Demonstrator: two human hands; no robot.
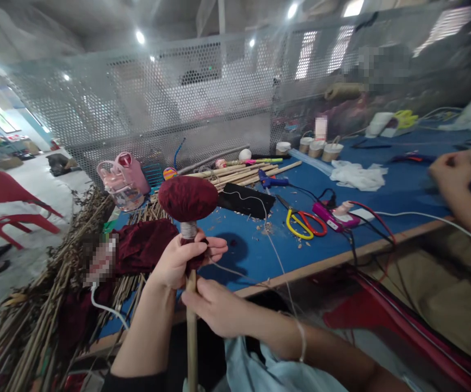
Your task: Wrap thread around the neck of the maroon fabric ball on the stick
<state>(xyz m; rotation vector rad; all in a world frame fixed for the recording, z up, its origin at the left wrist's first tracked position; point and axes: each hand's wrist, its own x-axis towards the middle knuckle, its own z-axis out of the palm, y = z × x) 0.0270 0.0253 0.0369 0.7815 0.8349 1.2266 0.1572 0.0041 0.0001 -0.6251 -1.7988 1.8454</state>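
Observation:
In the head view, my left hand (178,258) is closed around the upper part of a wooden stick (192,337), some fingers reaching out past it. The stick carries a padded dark red cloth head (188,198). Pale string (188,230) is wound round the neck just under that head. Lower down, my right hand (219,306) grips the stick, thumb across its front and the other fingers largely hidden. A loose white thread (278,253) runs from the table down over my right forearm. More dark red cloth (146,244) lies left of my left hand.
Red-and-yellow-handled scissors (304,224), a blue glue gun (274,181), a purple power strip (335,218) and a black pad (247,200) lie on the blue table. Dried stalks (48,305) pile up left. A co-worker's hand (451,173) is at far right.

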